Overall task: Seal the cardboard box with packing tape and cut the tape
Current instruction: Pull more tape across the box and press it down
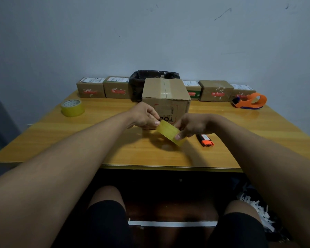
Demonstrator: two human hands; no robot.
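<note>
A scuffed grey wall backs the yellow wooden table (64, 140) where I sit. Dead ahead at twelve o'clock stands the cardboard box (166, 97), its top seam already under a strip of clear tape. Just in front of it, above the table, I hold a roll of packing tape (169, 131) between both hands: my left hand (144, 116) pinches its upper edge at ten o'clock of the roll, and my right hand (193, 125) grips the lower side at four o'clock, thumb pressed on the band. An orange utility knife (205, 140) lies on the table just right of my right hand. A second tape roll (72, 107) sits at ten o'clock, an orange tape dispenser (250, 101) at two o'clock. Small parcels (90, 87) line the wall edge, with a black bag (154, 76) behind the box
</note>
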